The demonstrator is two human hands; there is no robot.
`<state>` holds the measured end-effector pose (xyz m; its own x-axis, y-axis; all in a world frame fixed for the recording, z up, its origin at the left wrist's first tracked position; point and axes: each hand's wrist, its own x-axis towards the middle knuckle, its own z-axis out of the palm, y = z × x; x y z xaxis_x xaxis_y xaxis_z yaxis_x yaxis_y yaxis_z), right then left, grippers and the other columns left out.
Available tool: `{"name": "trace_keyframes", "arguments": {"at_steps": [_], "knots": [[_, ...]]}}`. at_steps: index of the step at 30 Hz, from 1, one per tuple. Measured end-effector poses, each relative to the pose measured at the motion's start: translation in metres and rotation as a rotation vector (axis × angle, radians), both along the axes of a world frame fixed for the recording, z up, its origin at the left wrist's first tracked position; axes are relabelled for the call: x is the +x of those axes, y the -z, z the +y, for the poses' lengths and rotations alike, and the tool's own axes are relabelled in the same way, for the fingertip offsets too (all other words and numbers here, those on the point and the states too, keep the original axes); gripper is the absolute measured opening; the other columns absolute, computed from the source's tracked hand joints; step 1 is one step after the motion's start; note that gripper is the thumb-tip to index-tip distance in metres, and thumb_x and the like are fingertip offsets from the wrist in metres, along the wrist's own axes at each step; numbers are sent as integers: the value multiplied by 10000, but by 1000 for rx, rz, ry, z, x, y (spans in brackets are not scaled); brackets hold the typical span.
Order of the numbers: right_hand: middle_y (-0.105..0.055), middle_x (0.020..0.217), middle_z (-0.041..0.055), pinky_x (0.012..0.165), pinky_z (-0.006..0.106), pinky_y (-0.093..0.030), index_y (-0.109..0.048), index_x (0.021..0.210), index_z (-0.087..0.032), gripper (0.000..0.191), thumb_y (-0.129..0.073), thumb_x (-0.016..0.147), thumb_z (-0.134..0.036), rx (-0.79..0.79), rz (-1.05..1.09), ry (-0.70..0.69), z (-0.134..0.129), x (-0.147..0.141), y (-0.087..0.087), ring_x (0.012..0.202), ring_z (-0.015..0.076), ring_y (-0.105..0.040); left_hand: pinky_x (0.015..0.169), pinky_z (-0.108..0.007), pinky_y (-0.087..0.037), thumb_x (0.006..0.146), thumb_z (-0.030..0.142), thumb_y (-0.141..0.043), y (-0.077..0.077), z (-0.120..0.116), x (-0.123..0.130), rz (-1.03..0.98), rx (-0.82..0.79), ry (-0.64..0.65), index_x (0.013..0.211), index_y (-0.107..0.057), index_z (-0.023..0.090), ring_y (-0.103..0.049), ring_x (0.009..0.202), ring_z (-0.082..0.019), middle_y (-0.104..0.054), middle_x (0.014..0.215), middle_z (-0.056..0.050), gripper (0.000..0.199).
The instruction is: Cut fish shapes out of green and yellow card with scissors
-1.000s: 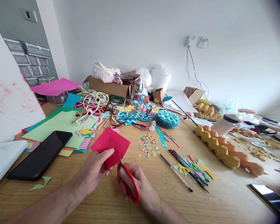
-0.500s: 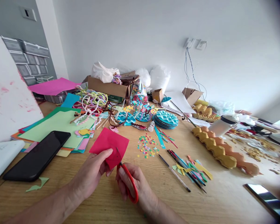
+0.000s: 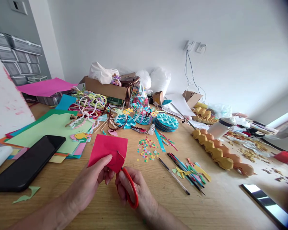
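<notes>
In the middle of the head view my left hand (image 3: 92, 179) pinches a square of red paper (image 3: 108, 147) between thumb and fingers, holding it above the table. A dark outline is drawn on the paper, and a curved slit runs in from near its lower right edge. My right hand (image 3: 136, 188) is closed round the red handles of a pair of scissors (image 3: 132, 183). The scissors' blades meet the paper's lower right edge and are mostly hidden by it, so how far apart they are cannot be seen.
A black phone (image 3: 30, 163) and stacked coloured paper (image 3: 50, 127) lie left. Paper dots (image 3: 147, 150), pens (image 3: 174, 175) and scraps (image 3: 192, 171) are right of my hands. Farther right are an egg carton strip (image 3: 212, 150), a white bottle (image 3: 222, 127) and another phone (image 3: 266, 203). Blue scalloped pieces (image 3: 165, 121) stand behind.
The red paper has turned slightly in my left hand, its top edge now nearer level. The whole scene has shifted left as my head turned right. Both hands keep their grip.
</notes>
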<state>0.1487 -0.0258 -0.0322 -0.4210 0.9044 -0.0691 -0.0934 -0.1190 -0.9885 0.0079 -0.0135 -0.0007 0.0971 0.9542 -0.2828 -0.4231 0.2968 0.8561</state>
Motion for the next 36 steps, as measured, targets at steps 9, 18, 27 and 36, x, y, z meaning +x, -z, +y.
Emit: {"name": "trace_keyframes", "arguments": {"at_steps": [9, 18, 27, 36], "knots": [[-430, 404, -71, 338, 175, -215, -491, 708, -156, 507, -466, 787, -656, -17, -19, 5, 0, 0, -1, 304, 40, -327, 456, -219, -386, 707, 350, -652, 1, -2, 0, 13, 45, 46, 630, -612, 171, -492, 508, -113, -610, 556, 15, 199], [-427, 439, -63, 339, 164, -254, -492, 684, -153, 529, -488, 753, -677, -22, -118, 20, 0, 2, -9, 342, 46, -364, 443, -219, -381, 665, 332, -678, -2, 1, -5, 81, 16, -7, 688, -652, 159, -503, 507, -116, -653, 607, -2, 176], [-420, 424, -64, 327, 163, -241, -484, 668, -155, 532, -482, 753, -680, -19, -125, 32, 0, 1, -8, 326, 43, -353, 454, -222, -389, 668, 340, -677, -2, 1, -5, 93, 20, 20, 691, -650, 156, -516, 513, -122, -651, 600, -2, 187], [-404, 411, -67, 330, 164, -238, -485, 666, -153, 539, -478, 754, -685, -7, -117, 51, -1, 0, -10, 320, 40, -337, 456, -231, -386, 691, 346, -656, 1, 0, -3, 103, 48, 34, 628, -604, 171, -502, 511, -130, -593, 544, 13, 193]]}}
